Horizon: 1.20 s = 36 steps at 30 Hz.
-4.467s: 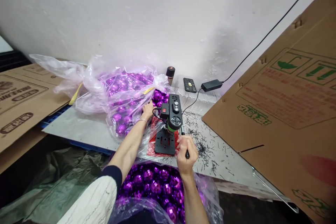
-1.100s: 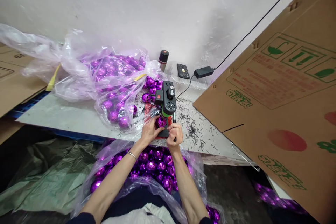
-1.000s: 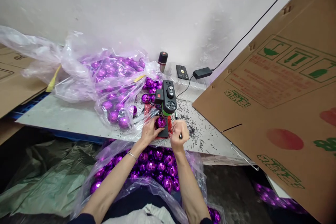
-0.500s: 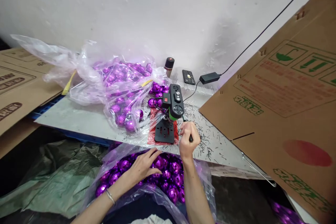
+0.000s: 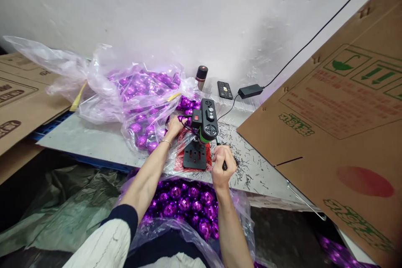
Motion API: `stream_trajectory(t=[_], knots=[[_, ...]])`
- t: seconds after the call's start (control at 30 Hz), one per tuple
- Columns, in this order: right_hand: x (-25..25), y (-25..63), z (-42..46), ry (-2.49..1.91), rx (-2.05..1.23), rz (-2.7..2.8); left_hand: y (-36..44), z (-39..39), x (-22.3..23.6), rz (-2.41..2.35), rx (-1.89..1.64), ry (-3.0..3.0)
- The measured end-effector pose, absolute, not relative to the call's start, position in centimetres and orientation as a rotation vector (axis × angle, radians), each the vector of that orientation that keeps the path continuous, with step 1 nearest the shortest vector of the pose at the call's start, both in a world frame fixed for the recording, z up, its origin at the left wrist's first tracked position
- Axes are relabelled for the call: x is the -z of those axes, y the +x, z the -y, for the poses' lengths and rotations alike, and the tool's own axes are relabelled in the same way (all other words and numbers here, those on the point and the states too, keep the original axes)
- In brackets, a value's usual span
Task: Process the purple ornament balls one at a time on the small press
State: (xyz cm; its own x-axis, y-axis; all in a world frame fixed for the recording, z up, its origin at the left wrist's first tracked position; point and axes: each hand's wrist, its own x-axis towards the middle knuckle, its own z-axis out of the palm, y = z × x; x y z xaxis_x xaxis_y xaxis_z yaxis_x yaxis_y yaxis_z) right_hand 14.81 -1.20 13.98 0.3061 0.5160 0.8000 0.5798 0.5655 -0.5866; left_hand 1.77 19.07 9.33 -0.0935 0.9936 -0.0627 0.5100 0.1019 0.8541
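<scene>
My right hand (image 5: 223,163) is wrapped round the black handle (image 5: 225,166) of a lever on a small bench device (image 5: 209,119) with a black top and a green band. Behind and to the left of that device, my left hand (image 5: 176,126) reaches in among shiny purple mirror-faceted balls (image 5: 186,103) at the mouth of a clear plastic bag (image 5: 103,109). Its fingertips are partly hidden there, so their grip is unclear. On the near edge, under my forearms, an open plastic bag (image 5: 176,222) holds many more purple balls (image 5: 184,204).
A black-capped cylinder (image 5: 201,76), a phone (image 5: 225,90) and a black power adapter (image 5: 250,91) lie by the wall. Dark scraps litter the board (image 5: 251,163) on the right. Cardboard boxes stand at right (image 5: 329,104) and left (image 5: 21,88).
My left hand has moved from over the near bag of balls up and forward to the balls behind the device. My right hand stays on the lever handle.
</scene>
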Motion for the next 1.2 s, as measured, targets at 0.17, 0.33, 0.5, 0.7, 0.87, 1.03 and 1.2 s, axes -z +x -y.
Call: stream_trajectory(t=[0.17,0.33,0.5,0.7,0.87,1.03,1.2], knots=[[-14.4,14.7,1.2,-1.102,0.041,1.298,-0.4,-16.0,-9.6,-1.547,-1.011,1.316],[-15.6,14.4,1.0,-1.096,-0.006,1.266,-3.0,-8.2,-9.3,-1.100,-1.190,0.835],[-16.9,14.5,0.9,-1.145,-0.049,1.263,-1.9,-3.3,-7.1,-0.931,-1.124,0.632],[-16.9,14.7,1.0,-1.161,-0.043,1.308,1.2,-4.7,-4.0,-1.044,-1.184,0.899],[-16.6,14.7,1.2,-1.151,-0.028,1.317,2.0,-5.2,-2.5,-1.243,-1.148,1.385],[-16.5,14.8,1.3,-1.142,-0.031,1.322,2.3,-5.0,-2.2,-1.333,-1.119,1.820],[-16.3,14.9,1.5,-1.118,-0.043,1.322,3.2,-4.6,-1.3,-1.260,-1.192,2.039]])
